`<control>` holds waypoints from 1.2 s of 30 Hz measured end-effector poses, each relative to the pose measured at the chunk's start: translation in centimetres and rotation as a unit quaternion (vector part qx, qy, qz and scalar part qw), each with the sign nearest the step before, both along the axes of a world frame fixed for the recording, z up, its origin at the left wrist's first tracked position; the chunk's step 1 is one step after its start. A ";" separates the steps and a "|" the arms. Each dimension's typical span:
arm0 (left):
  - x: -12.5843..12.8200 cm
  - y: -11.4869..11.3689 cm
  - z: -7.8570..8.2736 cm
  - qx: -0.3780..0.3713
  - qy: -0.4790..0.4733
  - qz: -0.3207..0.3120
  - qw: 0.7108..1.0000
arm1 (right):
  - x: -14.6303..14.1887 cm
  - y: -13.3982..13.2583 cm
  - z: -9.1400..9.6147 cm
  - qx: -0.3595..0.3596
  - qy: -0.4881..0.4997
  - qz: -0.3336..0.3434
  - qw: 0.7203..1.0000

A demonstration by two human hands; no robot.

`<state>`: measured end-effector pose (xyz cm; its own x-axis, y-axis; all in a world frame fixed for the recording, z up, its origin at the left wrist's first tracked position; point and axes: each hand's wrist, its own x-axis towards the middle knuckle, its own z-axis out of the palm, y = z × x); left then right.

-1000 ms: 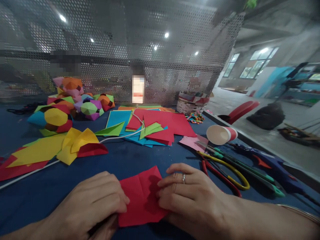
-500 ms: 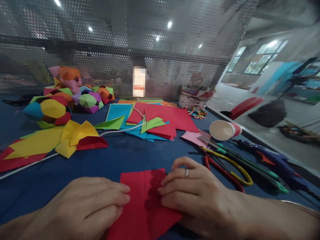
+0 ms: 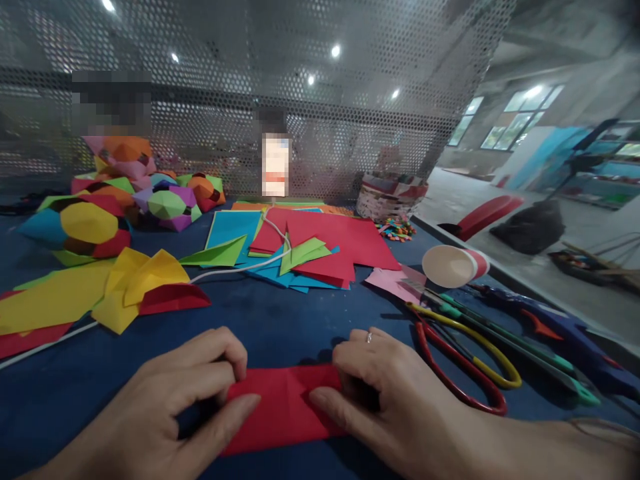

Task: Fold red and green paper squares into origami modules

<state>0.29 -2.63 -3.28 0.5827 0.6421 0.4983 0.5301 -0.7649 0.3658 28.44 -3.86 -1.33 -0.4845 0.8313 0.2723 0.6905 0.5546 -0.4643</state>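
A strip of folded red paper [image 3: 285,413] lies crosswise on the dark blue tabletop in front of me. My left hand [image 3: 185,393] grips its left end, thumb on top and fingers curled at the far edge. At the right end my right hand [image 3: 385,380], with a ring on one finger, pinches the paper the same way. A faint crease runs down the paper's middle. Just right of that hand lie scissors [image 3: 493,395] with red and yellow handles. Part of the paper is hidden under my fingers.
Sheets of coloured paper [image 3: 340,233] and a white cable [image 3: 225,270] lie ahead. Folded paper balls [image 3: 90,220] and yellow paper pieces [image 3: 143,280] are at left. At right are a paper cup [image 3: 453,265], a green cutter [image 3: 520,333] and a blue glue gun [image 3: 565,327]. Behind stands a woven basket [image 3: 393,197].
The red paper, taller and more open before, is now a shorter, wider strip. Both hands have gone from lying flat on it to gripping its ends with thumbs on top.
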 end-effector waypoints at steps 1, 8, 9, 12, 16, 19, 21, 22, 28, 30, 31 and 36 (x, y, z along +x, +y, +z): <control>0.1 0.1 0.0 0.002 0.004 0.011 1.000 | -0.1 0.0 0.0 -0.003 -0.005 -0.003 1.000; 0.1 0.4 -0.4 0.048 0.032 0.003 0.998 | -0.2 -0.4 0.8 -0.016 0.014 -0.035 0.999; 0.1 0.4 -0.4 0.051 0.038 0.000 0.998 | -0.3 -0.3 0.8 -0.013 0.019 -0.046 0.999; -0.1 0.2 -0.5 0.055 0.054 0.003 0.997 | -0.3 -0.1 0.6 -0.004 0.010 -0.049 0.999; -0.3 -0.1 -0.7 0.062 0.065 0.003 0.996 | -0.4 0.0 0.4 0.018 0.001 -0.038 0.999; -0.1 0.0 -0.7 0.071 0.061 0.002 0.996 | -0.5 -0.1 0.3 0.019 -0.007 -0.044 0.999; 0.0 0.1 -0.7 0.071 0.062 0.008 0.996 | -0.5 -0.1 0.5 0.017 -0.017 -0.049 0.999; 0.0 0.1 -0.7 0.070 0.063 0.009 0.996 | -0.4 -0.1 0.6 0.015 -0.021 -0.049 0.998; -0.5 -0.2 -1.3 0.068 0.072 0.020 0.995 | -0.4 -0.3 0.9 0.013 -0.030 -0.045 0.998; -0.5 -0.1 -1.5 0.066 0.074 0.023 0.995 | -0.6 -0.3 0.8 0.023 -0.033 -0.048 0.998; -0.4 -0.1 -1.6 0.065 0.073 0.024 0.995 | -0.6 -0.4 0.7 0.026 -0.035 -0.051 0.998; 0.0 0.1 -1.6 0.041 0.068 0.036 0.996 | -0.4 -0.4 0.4 0.024 -0.041 -0.059 0.997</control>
